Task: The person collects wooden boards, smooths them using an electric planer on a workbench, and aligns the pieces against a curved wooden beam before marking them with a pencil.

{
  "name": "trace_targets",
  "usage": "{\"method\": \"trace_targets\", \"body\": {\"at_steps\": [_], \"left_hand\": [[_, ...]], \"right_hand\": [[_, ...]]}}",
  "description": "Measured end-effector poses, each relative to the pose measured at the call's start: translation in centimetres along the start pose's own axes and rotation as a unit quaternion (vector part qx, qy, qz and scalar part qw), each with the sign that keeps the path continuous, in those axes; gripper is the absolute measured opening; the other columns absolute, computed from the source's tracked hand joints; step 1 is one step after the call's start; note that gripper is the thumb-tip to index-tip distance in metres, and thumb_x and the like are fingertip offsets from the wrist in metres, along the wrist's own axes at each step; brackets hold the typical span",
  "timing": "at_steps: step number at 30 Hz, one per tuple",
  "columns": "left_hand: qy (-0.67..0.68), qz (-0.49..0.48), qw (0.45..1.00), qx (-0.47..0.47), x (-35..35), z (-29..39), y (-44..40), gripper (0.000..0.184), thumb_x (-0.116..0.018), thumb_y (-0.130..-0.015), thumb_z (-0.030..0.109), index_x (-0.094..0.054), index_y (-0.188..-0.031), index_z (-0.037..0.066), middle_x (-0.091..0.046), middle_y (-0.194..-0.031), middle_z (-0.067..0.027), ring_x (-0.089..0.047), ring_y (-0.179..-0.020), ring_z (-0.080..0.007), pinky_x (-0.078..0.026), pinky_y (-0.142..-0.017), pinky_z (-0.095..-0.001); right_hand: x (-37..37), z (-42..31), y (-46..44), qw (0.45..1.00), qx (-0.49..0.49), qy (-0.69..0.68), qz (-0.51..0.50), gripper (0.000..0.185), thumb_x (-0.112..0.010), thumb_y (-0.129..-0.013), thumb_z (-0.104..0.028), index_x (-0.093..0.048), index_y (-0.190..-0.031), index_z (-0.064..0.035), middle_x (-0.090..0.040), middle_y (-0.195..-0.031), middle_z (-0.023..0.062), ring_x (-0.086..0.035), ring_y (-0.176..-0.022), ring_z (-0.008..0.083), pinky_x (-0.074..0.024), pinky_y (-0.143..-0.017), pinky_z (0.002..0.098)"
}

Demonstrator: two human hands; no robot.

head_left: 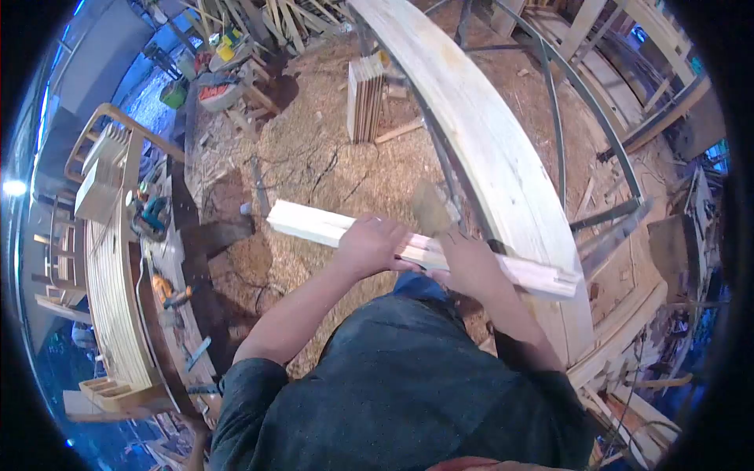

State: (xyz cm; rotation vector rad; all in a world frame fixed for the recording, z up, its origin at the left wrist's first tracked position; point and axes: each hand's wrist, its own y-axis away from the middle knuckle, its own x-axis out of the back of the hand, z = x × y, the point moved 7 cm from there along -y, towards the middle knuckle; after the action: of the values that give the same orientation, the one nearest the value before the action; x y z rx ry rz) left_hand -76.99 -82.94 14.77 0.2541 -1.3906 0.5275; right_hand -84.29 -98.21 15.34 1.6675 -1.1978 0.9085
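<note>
A bundle of pale wooden strips (310, 224) lies crosswise in front of my body, its pieces side by side. My left hand (373, 245) is closed around its middle. My right hand (471, 265) grips it farther to the right, with the fingers partly hidden beneath the wood. The bundle's right end (542, 276) passes over the long, wide plank (503, 157); whether it touches the plank I cannot tell. Just beyond my hands is a blurred brownish flat shape (432, 206) that I cannot make out.
A stack of boards (365, 100) stands on the chip-strewn floor (306, 157). Dark metal framing (554, 118) runs beside the plank. To the left are a slatted wooden piece (118, 298), a teal power tool (149, 213) and an orange tool (169, 290). Lumber and scraps lie around.
</note>
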Motion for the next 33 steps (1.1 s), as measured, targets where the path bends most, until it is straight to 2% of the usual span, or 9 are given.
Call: {"method": "trace_targets", "body": {"at_steps": [6,10,16,19,20,22,24,27,33], "left_hand": [[0.016,0.076,0.992,-0.102,0.5,-5.2,-16.2,0.051,-0.080,-0.077,0.055,-0.071,-0.108,0.016,-0.068,-0.108,-0.0034,-0.065,-0.105,-0.0244,-0.043,-0.096,-0.0438],[0.097,0.204,0.974,-0.004,3.9,-11.3,-22.7,0.027,-0.079,-0.085,0.036,-0.075,-0.101,0.015,-0.071,-0.106,-0.0052,-0.067,-0.101,-0.0256,-0.047,-0.092,-0.0427],[0.352,0.102,0.897,0.246,-6.2,-29.5,-26.7,0.022,-0.073,-0.092,0.028,-0.074,-0.100,0.007,-0.072,-0.089,-0.0140,-0.070,-0.081,-0.0288,-0.056,-0.076,-0.0388],[0.392,0.092,0.845,0.353,-14.6,-41.5,-28.0,0.023,-0.071,-0.095,0.027,-0.074,-0.103,0.006,-0.071,-0.080,-0.0125,-0.069,-0.071,-0.0241,-0.055,-0.070,-0.0368],[0.402,0.098,0.824,0.388,-17.4,-45.3,-28.1,0.024,-0.071,-0.096,0.027,-0.075,-0.104,0.006,-0.070,-0.076,-0.0117,-0.068,-0.069,-0.0223,-0.054,-0.067,-0.0360],[0.515,0.098,0.704,0.479,-21.7,-52.0,-29.4,0.028,-0.067,-0.099,0.031,-0.075,-0.107,0.005,-0.069,-0.076,-0.0095,-0.067,-0.068,-0.0187,-0.053,-0.063,-0.0346],[0.602,0.108,0.601,0.514,-28.9,-60.0,-30.8,0.037,-0.063,-0.102,0.040,-0.074,-0.109,0.005,-0.067,-0.076,-0.0060,-0.065,-0.066,-0.0135,-0.050,-0.058,-0.0317],[0.540,0.087,0.581,0.603,-33.5,-68.9,-33.0,0.044,-0.067,-0.099,0.045,-0.071,-0.110,0.003,-0.071,-0.081,-0.0109,-0.069,-0.070,-0.0204,-0.054,-0.062,-0.0375],[0.352,0.025,0.697,0.625,-43.4,-82.7,-39.0,0.069,-0.073,-0.090,0.059,-0.063,-0.124,0.000,-0.073,-0.112,-0.0250,-0.072,-0.102,-0.0391,-0.056,-0.087,-0.0465]], "right_hand": [[4.2,11.3,-6.8,0.977,-0.097,-0.058,0.181,0.056,-0.084,-0.077,-0.032,-0.061,-0.118,-0.0016,-0.063,-0.113,0.0211,-0.062,-0.110,0.0430,-0.0493,-0.096,0.0510],[7.0,17.1,-11.2,0.947,-0.172,-0.071,0.260,0.053,-0.083,-0.079,-0.029,-0.059,-0.118,-0.0024,-0.062,-0.110,0.0203,-0.060,-0.108,0.0430,-0.0478,-0.093,0.0518],[7.6,24.6,-19.9,0.909,-0.261,-0.038,0.324,0.056,-0.082,-0.083,-0.032,-0.058,-0.120,0.0015,-0.061,-0.116,0.0221,-0.058,-0.109,0.0450,-0.0467,-0.093,0.0532],[4.9,29.0,-23.8,0.909,-0.292,0.028,0.295,0.060,-0.084,-0.081,-0.032,-0.058,-0.124,0.0010,-0.063,-0.113,0.0236,-0.059,-0.110,0.0453,-0.0471,-0.094,0.0524],[0.6,33.9,-23.3,0.890,-0.345,-0.145,0.260,0.036,-0.067,-0.095,-0.031,-0.058,-0.114,-0.0019,-0.061,-0.115,0.0218,-0.058,-0.110,0.0429,-0.0462,-0.092,0.0538],[2.7,31.3,-25.2,0.890,-0.452,-0.018,0.066,0.022,-0.054,-0.101,-0.022,-0.055,-0.112,-0.0032,-0.060,-0.114,0.0215,-0.057,-0.112,0.0419,-0.0433,-0.094,0.0552],[4.4,29.2,-26.2,0.869,-0.484,0.016,0.102,0.023,-0.051,-0.100,-0.018,-0.053,-0.117,-0.0020,-0.058,-0.115,0.0203,-0.056,-0.114,0.0407,-0.0401,-0.096,0.0559],[3.3,29.5,-26.4,0.830,-0.553,0.038,0.066,0.044,-0.067,-0.093,-0.021,-0.048,-0.128,-0.0014,-0.057,-0.120,0.0191,-0.053,-0.119,0.0416,-0.0368,-0.100,0.0574],[4.3,27.5,-27.7,0.750,-0.656,0.073,-0.025,0.069,-0.078,-0.089,-0.024,-0.041,-0.142,0.0001,-0.055,-0.136,0.0220,-0.049,-0.131,0.0441,-0.0343,-0.107,0.0597]]}}
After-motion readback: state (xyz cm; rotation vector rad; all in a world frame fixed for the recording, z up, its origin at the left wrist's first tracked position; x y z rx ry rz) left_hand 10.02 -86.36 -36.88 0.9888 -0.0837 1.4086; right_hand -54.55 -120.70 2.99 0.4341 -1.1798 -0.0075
